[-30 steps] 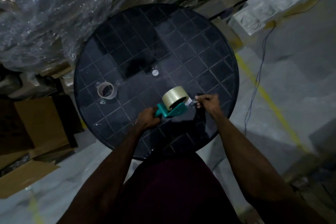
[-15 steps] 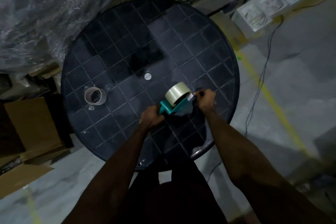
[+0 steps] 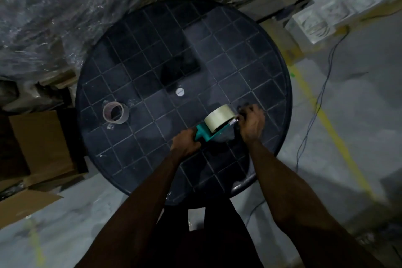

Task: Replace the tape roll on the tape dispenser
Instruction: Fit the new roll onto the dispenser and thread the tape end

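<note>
Head view, the only angle we get: the left hand [image 3: 185, 140] is clenched around the handle of the teal tape dispenser [image 3: 203, 134], held over the round black table [image 3: 152, 54] at about five o'clock from the white cap at its centre. The new tape roll [image 3: 219, 117] sits seated on the dispenser's hub, broad face up.

Here's the change: a second ago the right hand [image 3: 252, 121] was out at the three o'clock side with a short tail of tape drawn clear of the roll. Now it has closed right in against the dispenser's front end, fingers pinched on what looks like the tape's free end, though the dim light hides the contact itself. My read: the tape is being threaded toward the blade, the last step.

Over at nine o'clock, the spent roll [image 3: 115, 112] lies well apart on the tabletop, discarded.
</note>
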Tool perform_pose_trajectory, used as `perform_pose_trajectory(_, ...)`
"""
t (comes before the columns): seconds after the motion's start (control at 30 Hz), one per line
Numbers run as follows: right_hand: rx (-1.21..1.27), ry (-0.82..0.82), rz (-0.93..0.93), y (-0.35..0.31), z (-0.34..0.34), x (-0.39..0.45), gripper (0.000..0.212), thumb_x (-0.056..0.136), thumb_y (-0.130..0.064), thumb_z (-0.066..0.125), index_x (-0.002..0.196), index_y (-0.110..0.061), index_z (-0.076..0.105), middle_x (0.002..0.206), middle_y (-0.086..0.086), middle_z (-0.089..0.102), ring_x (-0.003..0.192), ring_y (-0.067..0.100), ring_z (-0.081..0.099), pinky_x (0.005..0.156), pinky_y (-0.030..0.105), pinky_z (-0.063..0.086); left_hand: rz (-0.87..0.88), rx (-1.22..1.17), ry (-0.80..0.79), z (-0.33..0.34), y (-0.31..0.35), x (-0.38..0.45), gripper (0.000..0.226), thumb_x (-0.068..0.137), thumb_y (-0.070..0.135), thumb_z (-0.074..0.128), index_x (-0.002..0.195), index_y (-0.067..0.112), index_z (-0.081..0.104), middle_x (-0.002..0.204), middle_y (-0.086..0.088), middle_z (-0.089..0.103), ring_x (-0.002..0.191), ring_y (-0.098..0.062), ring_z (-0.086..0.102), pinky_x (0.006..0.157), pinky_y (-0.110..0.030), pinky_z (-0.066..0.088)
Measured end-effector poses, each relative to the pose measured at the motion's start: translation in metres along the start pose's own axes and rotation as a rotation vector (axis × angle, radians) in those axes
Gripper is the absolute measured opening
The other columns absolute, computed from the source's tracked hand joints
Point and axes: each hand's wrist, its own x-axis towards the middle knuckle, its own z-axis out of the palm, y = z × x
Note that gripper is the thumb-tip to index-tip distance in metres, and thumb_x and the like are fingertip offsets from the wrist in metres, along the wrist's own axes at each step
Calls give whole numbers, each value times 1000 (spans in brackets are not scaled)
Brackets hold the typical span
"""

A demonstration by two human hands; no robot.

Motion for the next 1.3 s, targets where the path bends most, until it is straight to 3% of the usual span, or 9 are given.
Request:
perform_pose_trajectory(0.1,-33,-109,-249,5,3,-16,31,70,-2,71,99,-12,71,108,7,68,97,29,58,83,31,45,21,20,-30,-2,2,-2,48,77,29,60,123,19,58,117,-12,68,106,-34,65,85,-40,52)
perform_pose_trajectory(0.2,31,-221,-242,6,-4,-43,52,65,1,68,116,-10,64,122,13,65,110,32,61,95,33,48,52,44,-43,-6,8,-7,51,78,39,62,126,22,57,121,-12,67,110,-34,64,87,-41,51)
perform_pose_trajectory(0.3,31,-350,-213,11,-12,-57,79,70,-5,61,144,-17,37,150,12,43,128,30,51,108,36,43,86,59,-42,-10,10,-11,54,82,50,57,129,23,52,122,-12,67,109,-35,64,87,-43,51)
perform_pose_trajectory(0.47,-107,-433,-133,-22,-34,-57,58,84,-13,58,139,1,43,142,21,50,112,37,61,100,37,44,142,165,-41,-19,14,-18,44,96,45,49,123,11,56,120,-21,65,106,-40,64,86,-43,50)
perform_pose_trajectory(0.63,-165,-522,-11,-41,-47,-43,57,94,-19,48,147,-7,30,139,22,52,125,39,52,104,43,40,203,154,-59,-32,5,-27,46,98,40,47,131,8,50,121,-22,63,106,-40,63,84,-45,50)
perform_pose_trajectory(0.87,-310,-635,42,-41,-34,-35,72,89,-49,47,152,-28,17,161,-3,21,146,33,23,115,63,14,239,221,-96,-46,-26,-48,48,98,42,43,135,12,44,122,-20,64,109,-40,62,81,-45,51)
perform_pose_trajectory(1.0,-356,-646,32,-36,-28,-34,90,79,-59,54,153,-32,10,162,-10,15,146,33,22,114,65,14,266,264,-84,-49,-32,-54,42,98,39,44,126,8,50,122,-21,63,110,-40,62,83,-44,51)
perform_pose_trajectory(1.17,-356,-673,29,-41,-33,-35,95,79,-40,67,154,-25,11,161,3,20,148,32,17,115,65,13,303,331,-85,-62,1,-48,42,96,39,49,125,8,54,128,-19,61,116,-38,60,92,-45,51)
perform_pose_trajectory(1.3,-351,-637,36,-46,-40,-40,92,81,-52,62,154,-24,12,158,10,27,145,36,22,115,63,15,363,253,-29,-70,24,-49,39,99,34,47,121,3,55,125,-20,60,110,-38,58,88,-41,46)
